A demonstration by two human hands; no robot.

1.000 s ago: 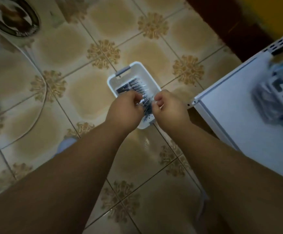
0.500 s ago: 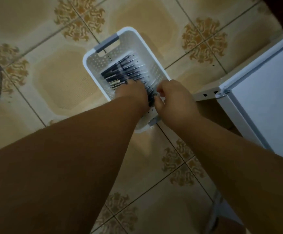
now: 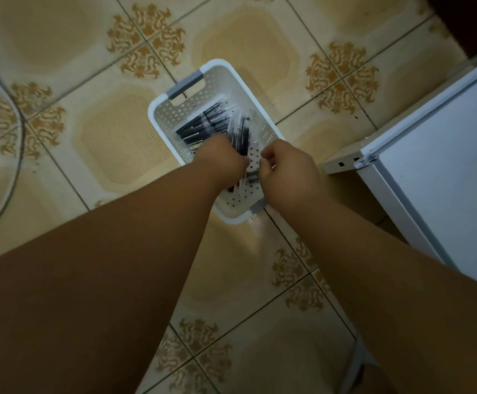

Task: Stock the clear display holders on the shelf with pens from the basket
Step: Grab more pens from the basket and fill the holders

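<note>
Both hands (image 3: 255,166) inside basket (image 3: 220,70), left gripping pens (image 3: 211,123).

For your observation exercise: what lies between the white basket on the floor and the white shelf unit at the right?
In the head view, only bare patterned floor tile separates the basket from the shelf unit; nothing stands between.

Honestly nothing readable is showing up here, no words, brand names, numbers or signs anywhere. The pens (image 3: 214,126) in the basket (image 3: 172,115) are looking too dark and blurry to make out any print on the barrels, and the basket itself is showing just plain perforated plastic. The white shelf (image 3: 444,172) surface is showing no label either. The floor tiles (image 3: 146,41) are only carrying ornamental patterns, not lettering.
</note>
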